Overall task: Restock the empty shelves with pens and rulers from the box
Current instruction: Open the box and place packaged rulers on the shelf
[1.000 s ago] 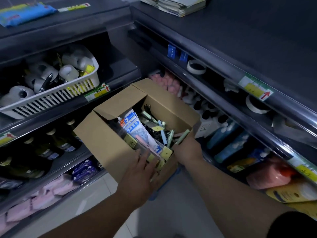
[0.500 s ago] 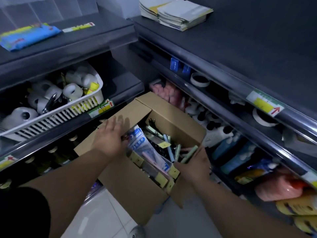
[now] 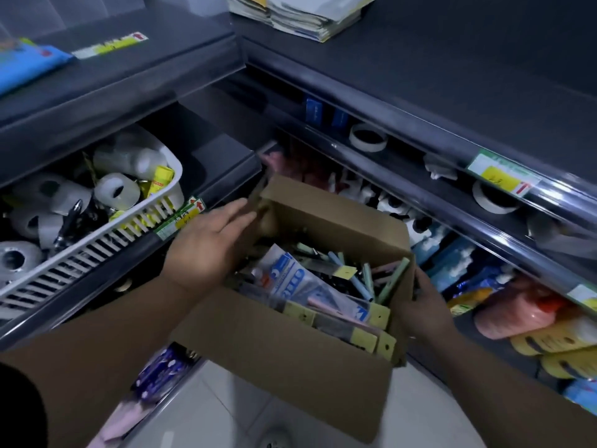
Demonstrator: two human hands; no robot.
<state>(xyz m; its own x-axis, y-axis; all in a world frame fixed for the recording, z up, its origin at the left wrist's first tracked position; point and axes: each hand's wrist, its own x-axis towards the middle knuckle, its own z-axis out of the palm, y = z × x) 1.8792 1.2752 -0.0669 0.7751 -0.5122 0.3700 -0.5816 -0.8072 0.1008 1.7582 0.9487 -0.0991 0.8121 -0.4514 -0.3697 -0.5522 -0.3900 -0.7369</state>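
An open cardboard box hangs in front of the shelves at centre. Inside lie pastel pens, flat packaged rulers with yellow tags and a blue and white packet. My left hand reaches over the box's left side, its straight fingers touching the upright far-left flap. My right hand grips the box's right wall, fingers partly hidden behind it. The dark top shelf on the right is mostly bare.
A white basket of tape rolls sits on the left shelf. Stacked booklets lie at the top. Tape rolls, bottles and coloured packets fill the right lower shelves. A blue packet lies top left. White tiled floor shows below.
My left hand went from the box's near edge to the left flap, then on to its far-left corner. The box now sits higher and closer in view; my right hand kept its grip.
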